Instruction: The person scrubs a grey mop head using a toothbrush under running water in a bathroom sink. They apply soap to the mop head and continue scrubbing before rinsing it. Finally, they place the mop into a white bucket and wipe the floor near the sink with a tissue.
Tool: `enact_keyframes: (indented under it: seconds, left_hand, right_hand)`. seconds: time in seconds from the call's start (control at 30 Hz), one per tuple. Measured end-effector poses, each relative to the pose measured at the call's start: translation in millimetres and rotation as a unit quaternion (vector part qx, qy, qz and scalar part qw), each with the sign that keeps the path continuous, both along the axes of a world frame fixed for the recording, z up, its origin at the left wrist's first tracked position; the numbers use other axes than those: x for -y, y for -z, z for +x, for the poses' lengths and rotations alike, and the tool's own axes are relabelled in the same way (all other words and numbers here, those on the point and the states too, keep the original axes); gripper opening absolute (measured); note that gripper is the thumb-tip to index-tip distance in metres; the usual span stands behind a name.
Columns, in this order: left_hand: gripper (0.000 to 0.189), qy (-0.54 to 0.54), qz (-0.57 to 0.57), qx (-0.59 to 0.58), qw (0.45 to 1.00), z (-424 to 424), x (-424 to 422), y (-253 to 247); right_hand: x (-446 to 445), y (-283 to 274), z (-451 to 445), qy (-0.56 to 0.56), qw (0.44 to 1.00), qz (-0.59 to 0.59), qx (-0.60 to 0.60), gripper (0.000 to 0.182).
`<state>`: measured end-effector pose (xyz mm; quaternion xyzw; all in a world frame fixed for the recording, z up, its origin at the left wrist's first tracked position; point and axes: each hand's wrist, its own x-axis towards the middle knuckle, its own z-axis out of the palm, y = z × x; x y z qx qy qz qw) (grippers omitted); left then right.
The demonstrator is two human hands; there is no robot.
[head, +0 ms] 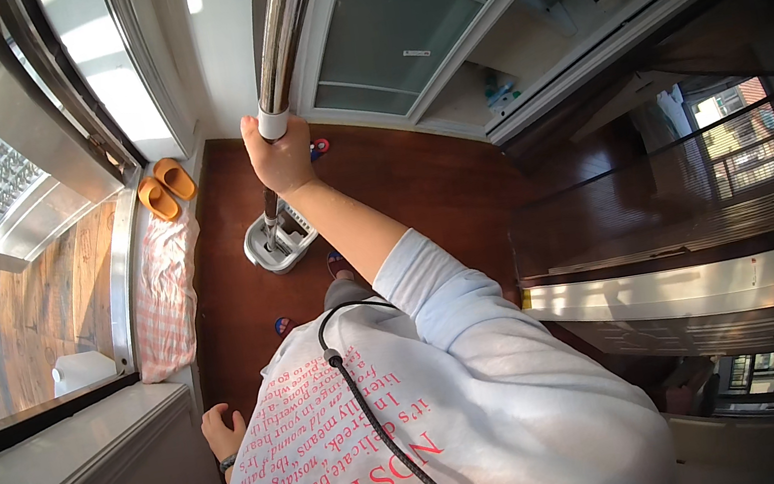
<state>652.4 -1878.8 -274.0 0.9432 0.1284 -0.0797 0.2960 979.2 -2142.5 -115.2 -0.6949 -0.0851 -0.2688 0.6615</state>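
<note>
My right hand [282,154] is closed around the metal pole of a mop [280,46], just under a white collar. The pole rises past the top of the view. Below my fist its brown lower shaft runs into a white and grey mop bucket [274,248] on the floor in front of me. The mop head is hidden inside the bucket. Down at my left side hangs my left hand [224,433], with a dark band at its wrist. Its fingers are loosely bent with the thumb apart, and nothing shows in it.
Orange slippers [166,189] and a pink checked cloth [168,299] lie on the door sill at left. Beyond the sill a white plastic jug [85,372] stands on wood-look flooring. Ahead is a framed glass sliding door [363,40]. A black cord [377,418] crosses my shirt.
</note>
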Motion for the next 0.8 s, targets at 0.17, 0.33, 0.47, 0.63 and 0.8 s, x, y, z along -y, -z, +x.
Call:
enact_keyframes:
  seconds: [0.17,0.33,0.47,0.63,0.8]
  left_hand:
    - [0.022,0.019,0.011,0.017,1.0,15,-16,-2]
    - [0.021,0.014,0.017,0.007,1.0,20,-20,-7]
    - [0.021,0.038,0.001,-0.005,0.999,27,-3,-6]
    - [0.021,0.043,-0.016,-0.038,0.998,23,7,-9]
    - [0.02,0.051,-0.016,-0.062,0.997,23,24,-7]
  right_hand:
    - [-1,-86,9,0.031,0.999,-0.013,0.023,0.026]
    - [-11,-235,21,0.051,0.963,-0.15,0.218,0.027]
    - [10,-263,-22,-0.095,0.986,0.012,0.14,0.028]
    - [-22,-111,13,0.011,0.996,-0.021,0.089,0.019]
    - [-29,8,-8,-0.053,0.998,0.024,-0.009,0.014]
